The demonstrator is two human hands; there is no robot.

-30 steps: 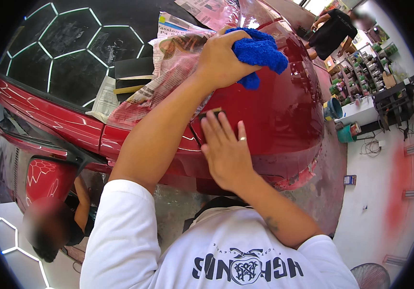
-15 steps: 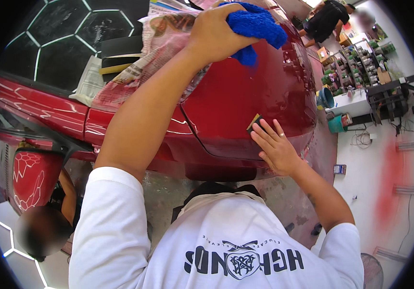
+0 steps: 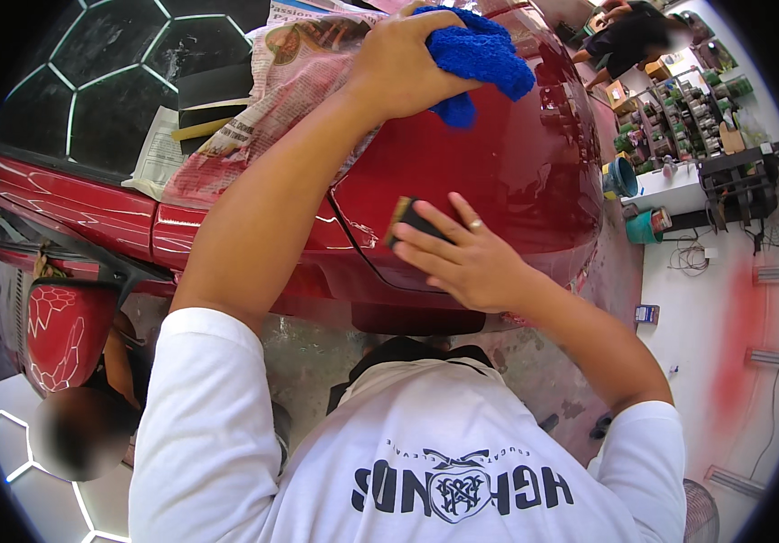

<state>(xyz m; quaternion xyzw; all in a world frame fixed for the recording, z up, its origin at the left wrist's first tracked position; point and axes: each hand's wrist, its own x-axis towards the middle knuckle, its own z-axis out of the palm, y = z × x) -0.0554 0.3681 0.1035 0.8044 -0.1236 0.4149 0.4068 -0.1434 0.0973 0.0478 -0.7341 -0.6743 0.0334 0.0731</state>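
A red car fender (image 3: 462, 172) spreads out in front of me, its paint glossy and reflective. My left hand (image 3: 405, 65) is closed round a bunched blue microfibre cloth (image 3: 482, 54) over the far part of the panel. Nearer to me, my right hand (image 3: 480, 262) lies fairly flat over a small black piece of sandpaper (image 3: 418, 217) with a tan edge, on the fender just right of the door seam (image 3: 353, 226). Its fingers point left and cover part of the piece.
Newspaper (image 3: 294, 77) and dark sheets (image 3: 213, 95) lie on the windscreen (image 3: 127, 45). A red side mirror (image 3: 68, 330) juts out at left, with a person (image 3: 81, 425) beside it. Far right, another person (image 3: 629, 36) bends by shelves of cans (image 3: 679, 118) and buckets (image 3: 620, 176).
My right hand has slid left across the fender with the sandpaper, closer to the door seam. The left hand and cloth have barely shifted.
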